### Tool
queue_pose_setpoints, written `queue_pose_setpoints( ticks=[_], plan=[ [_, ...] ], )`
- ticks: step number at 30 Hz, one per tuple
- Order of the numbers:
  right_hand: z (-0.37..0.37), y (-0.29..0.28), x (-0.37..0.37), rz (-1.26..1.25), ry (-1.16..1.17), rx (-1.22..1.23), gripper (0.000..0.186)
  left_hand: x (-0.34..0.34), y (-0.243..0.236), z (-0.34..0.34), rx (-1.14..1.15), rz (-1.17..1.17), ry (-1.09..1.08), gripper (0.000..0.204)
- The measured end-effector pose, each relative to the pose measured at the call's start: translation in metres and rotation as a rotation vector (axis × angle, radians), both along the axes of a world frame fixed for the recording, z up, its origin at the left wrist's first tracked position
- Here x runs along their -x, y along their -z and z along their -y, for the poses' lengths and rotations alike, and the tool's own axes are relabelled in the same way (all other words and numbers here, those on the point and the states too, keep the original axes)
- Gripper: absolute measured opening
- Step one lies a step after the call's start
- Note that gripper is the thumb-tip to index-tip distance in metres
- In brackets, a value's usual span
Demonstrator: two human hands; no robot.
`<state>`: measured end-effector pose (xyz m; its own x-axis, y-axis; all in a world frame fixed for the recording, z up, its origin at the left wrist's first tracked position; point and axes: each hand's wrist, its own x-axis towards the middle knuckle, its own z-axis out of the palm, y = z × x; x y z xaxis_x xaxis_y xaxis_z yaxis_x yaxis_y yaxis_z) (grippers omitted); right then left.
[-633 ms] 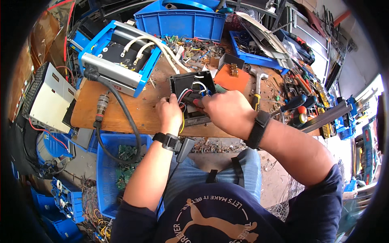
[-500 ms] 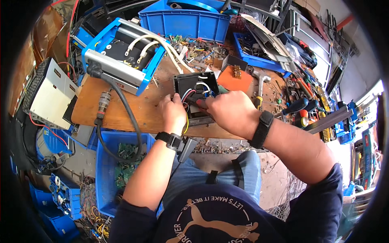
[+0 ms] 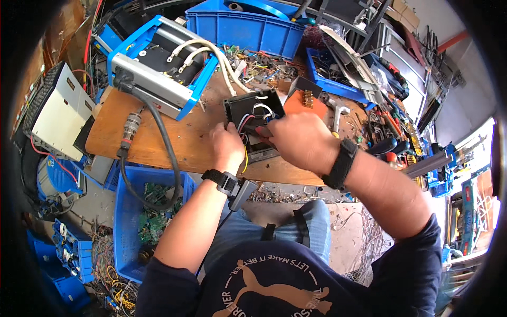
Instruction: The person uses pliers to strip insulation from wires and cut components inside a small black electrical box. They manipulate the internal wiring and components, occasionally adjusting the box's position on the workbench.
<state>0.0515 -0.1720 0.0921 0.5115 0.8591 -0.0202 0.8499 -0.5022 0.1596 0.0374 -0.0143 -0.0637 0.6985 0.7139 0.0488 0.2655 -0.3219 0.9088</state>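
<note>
Far left, off the wooden surface (image 3: pixel 158 142): a pale grey cased unit (image 3: pixel 55 113). On the surface's left part: a blue-framed metal device (image 3: pixel 158 66) with a thick black cable (image 3: pixel 163 153) hanging over the near edge toward a blue crate (image 3: pixel 129 222) of circuit boards. At the middle: left hand (image 3: pixel 228 147), fingers curled against the near left side of a small open black box (image 3: pixel 253 119), gripping its wires. Just right: right hand (image 3: pixel 296 138), closed over the box's near right corner; what it pinches, impossible to tell. Beyond: an orange board (image 3: pixel 300 103).
</note>
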Motion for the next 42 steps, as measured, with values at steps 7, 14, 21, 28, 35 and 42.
queue_pose_setpoints(
  ticks=[7,14,21,28,35,42],
  plan=[
    [0.035,0.038,0.005,-0.083,0.225,-0.107,0.024,0.004,-0.016,0.021,-0.002,0.114,-0.091,0.041],
    [0.041,0.023,-0.018,-0.911,0.259,-0.361,0.021,0.081,-0.064,0.042,0.018,0.395,0.029,0.029],
    [0.03,0.011,-0.01,-0.602,0.231,-0.226,0.024,0.09,-0.046,0.073,1.24,-0.032,0.722,0.029],
    [0.034,0.015,-0.011,-0.283,0.197,-0.111,0.026,0.088,-0.027,0.079,1.471,0.138,0.635,0.018],
    [0.037,0.018,0.003,-0.018,0.054,-0.088,0.017,0.067,-0.023,0.077,1.255,0.02,0.74,0.018],
    [0.034,0.018,0.009,0.066,0.071,-0.126,0.014,0.046,-0.057,0.121,1.453,0.161,0.614,0.026]
  ],
)
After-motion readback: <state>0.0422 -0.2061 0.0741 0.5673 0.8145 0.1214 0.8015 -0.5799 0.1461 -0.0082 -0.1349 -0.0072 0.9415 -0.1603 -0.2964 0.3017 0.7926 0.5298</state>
